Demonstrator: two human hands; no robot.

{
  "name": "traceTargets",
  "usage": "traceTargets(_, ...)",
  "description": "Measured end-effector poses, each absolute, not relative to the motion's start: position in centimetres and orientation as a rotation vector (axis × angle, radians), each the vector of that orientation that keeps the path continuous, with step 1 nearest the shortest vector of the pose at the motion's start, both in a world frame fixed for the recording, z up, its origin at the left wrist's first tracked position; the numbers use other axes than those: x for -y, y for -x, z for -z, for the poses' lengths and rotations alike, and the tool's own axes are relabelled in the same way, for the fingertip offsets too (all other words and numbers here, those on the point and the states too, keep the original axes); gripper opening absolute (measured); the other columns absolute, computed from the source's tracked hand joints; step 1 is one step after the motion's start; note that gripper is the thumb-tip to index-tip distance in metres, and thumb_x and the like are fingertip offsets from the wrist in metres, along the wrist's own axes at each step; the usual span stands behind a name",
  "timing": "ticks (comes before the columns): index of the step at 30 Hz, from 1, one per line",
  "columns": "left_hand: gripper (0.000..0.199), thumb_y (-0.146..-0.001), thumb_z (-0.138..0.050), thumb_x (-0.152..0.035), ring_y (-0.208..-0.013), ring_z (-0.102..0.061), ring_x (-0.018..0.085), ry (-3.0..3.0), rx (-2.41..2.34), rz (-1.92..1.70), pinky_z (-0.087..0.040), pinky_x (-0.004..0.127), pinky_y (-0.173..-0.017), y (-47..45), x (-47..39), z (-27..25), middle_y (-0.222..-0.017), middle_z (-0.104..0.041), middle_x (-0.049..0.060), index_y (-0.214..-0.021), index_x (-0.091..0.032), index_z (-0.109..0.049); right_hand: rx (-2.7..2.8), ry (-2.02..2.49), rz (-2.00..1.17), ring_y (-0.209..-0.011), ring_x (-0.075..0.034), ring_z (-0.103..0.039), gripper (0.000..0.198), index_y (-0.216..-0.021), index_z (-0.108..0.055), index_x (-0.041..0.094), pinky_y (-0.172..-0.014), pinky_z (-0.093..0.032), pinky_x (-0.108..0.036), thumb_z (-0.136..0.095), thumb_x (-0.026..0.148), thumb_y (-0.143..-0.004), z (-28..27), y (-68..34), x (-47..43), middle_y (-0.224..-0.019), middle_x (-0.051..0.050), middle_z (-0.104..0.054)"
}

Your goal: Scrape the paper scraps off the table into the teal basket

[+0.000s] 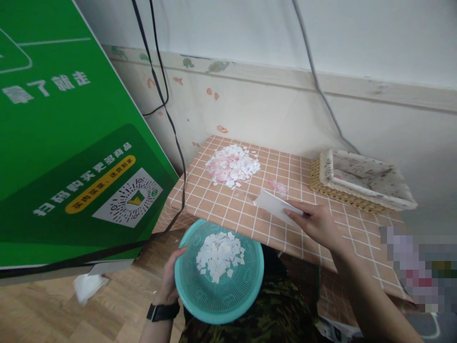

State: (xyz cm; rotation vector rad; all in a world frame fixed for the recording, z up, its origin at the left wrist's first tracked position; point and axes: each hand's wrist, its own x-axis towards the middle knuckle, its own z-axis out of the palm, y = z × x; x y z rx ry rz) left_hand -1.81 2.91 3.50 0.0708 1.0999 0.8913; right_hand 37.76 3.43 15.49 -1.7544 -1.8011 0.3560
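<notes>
My left hand [173, 271] grips the left rim of a round teal plastic sieve basket [221, 307], held just below the table's front edge. Small white paper pieces [220, 255] lie in a heap inside it. In my right hand [316, 221] is a stiff white card [276, 206], pinched between thumb and fingers, its left end low over or touching the tabletop. Beyond the card sits a small patch of pinkish bits [278, 187]. A larger pile of white and pink paper scraps [233, 165] rests near the far left of the table.
The table has a brown cloth [221, 209] with a white grid. A lined wicker basket [360, 178] stands at the back right against the wall. On the left a green sign board [82, 143] rises beside hanging black cables [174, 133]. A white bag [89, 287] lies on the floor.
</notes>
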Motion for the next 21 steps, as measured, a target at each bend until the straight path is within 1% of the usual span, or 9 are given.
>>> traceTargets(6,0.013,-0.073,-0.065,-0.022,-0.061,-0.068,0.021,-0.054,-1.1,-0.885,-0.056,0.034,-0.065,1.9,-2.9,-3.3,-0.07,-0.075,0.007,-0.076,-0.011,-0.072,1.811,1.781,-0.259,-0.047,-0.012,-0.056,0.032,-0.105,-0.072,0.019,-0.044,-0.045,-0.025,-0.056,0.037,-0.084,-16.2,-37.6,-3.9,-0.082,-0.005,-0.074)
traceTargets(10,0.012,-0.073,-0.066,-0.022,-0.059,-0.067,0.02,-0.077,-1.07,-0.909,-0.055,0.033,-0.064,1.9,-2.9,-3.2,-0.068,-0.074,0.006,-0.075,-0.012,-0.072,1.889,1.742,-0.27,-0.046,-0.012,-0.056,0.032,-0.107,-0.071,0.018,-0.043,-0.043,-0.025,-0.055,0.036,-0.085,-16.5,-37.6,-3.8,-0.081,-0.006,-0.074)
traceTargets(14,0.012,-0.073,-0.066,-0.022,-0.059,-0.067,0.02,-0.084,-1.079,-0.913,-0.055,0.032,-0.064,2.0,-2.9,-3.1,-0.068,-0.074,0.007,-0.075,-0.011,-0.072,1.888,1.73,-0.266,-0.043,-0.011,-0.054,0.03,-0.107,-0.071,0.02,-0.042,-0.042,-0.024,-0.057,0.034,-0.085,-16.6,-37.8,-3.4,-0.085,-0.006,-0.074)
traceTargets(16,0.013,-0.074,-0.066,-0.022,-0.06,-0.068,0.02,-0.07,-1.073,-0.898,-0.055,0.031,-0.065,2.0,-2.9,-3.1,-0.067,-0.074,0.007,-0.075,-0.011,-0.072,1.908,1.713,-0.287,-0.045,-0.011,-0.057,0.029,-0.107,-0.07,0.022,-0.044,-0.044,-0.024,-0.056,0.033,-0.085,-16.6,-37.7,-3.4,-0.088,-0.006,-0.074)
traceTargets(19,0.013,-0.074,-0.066,-0.022,-0.061,-0.068,0.02,-0.07,-1.068,-0.899,-0.055,0.032,-0.065,2.0,-2.9,-3.3,-0.069,-0.075,0.007,-0.075,-0.011,-0.072,1.944,1.657,-0.326,-0.058,-0.014,-0.064,0.027,-0.107,-0.07,0.023,-0.052,-0.049,-0.025,-0.055,0.03,-0.086,-16.5,-37.1,-3.7,-0.094,-0.006,-0.073)
traceTargets(21,0.013,-0.073,-0.066,-0.022,-0.06,-0.068,0.021,-0.068,-1.085,-0.9,-0.055,0.032,-0.064,1.9,-2.9,-3.4,-0.068,-0.075,0.008,-0.075,-0.011,-0.072,1.954,1.621,-0.333,-0.064,-0.015,-0.066,0.027,-0.108,-0.07,0.024,-0.056,-0.05,-0.025,-0.055,0.029,-0.086,-16.3,-36.7,-4.0,-0.096,-0.006,-0.073)
